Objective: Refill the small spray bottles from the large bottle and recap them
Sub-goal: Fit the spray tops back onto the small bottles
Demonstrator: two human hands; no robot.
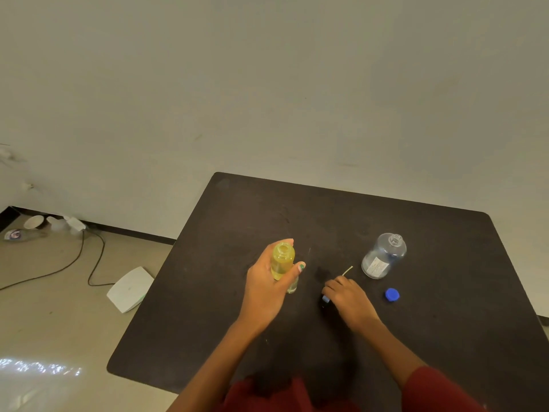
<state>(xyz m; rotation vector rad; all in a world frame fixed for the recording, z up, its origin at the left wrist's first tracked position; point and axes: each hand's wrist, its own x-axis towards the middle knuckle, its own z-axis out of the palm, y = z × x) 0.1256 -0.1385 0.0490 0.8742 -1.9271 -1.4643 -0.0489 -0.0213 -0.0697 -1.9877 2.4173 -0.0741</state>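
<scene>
Fingers of the left hand wrap a small uncapped yellow bottle at frame centre; the right hand curls over a dark spray cap, its thin tube poking out. Right of them stands the open large clear bottle, label unreadable, blue cap below it on the black table. White box on the floor, left.

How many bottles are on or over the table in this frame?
2. A small yellow bottle, uncapped, is held in the left hand. A large clear bottle stands open on the table, beyond the blue cap. The hands may hide others.
</scene>
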